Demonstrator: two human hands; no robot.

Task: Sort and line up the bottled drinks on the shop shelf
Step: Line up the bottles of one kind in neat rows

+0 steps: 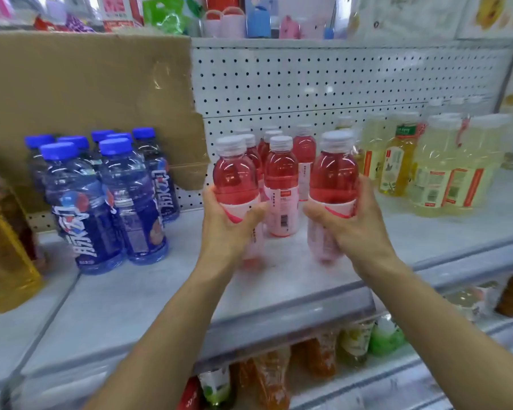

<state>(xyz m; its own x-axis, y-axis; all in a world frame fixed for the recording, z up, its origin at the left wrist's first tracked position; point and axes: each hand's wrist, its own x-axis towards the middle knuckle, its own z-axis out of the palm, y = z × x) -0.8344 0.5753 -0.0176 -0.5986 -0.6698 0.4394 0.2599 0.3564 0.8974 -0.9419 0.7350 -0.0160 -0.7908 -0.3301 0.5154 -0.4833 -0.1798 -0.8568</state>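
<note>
Both hands are busy here. The left hand [230,223] is wrapped round the label of a clear plastic bottle of pink drink with a white cap [234,173], and the right hand [354,224] is curled round a second pink bottle [333,176]. Both are at the front of the pink bunch, mid pale grey shop shelf [131,291]; can't tell if they're lifted. Looks like the lining-up step, so next they need setting flush beside the middle pink bottle [280,184]. Blue-capped clear bottles [101,196] stand left, pale yellow bottles [444,170] right.
</note>
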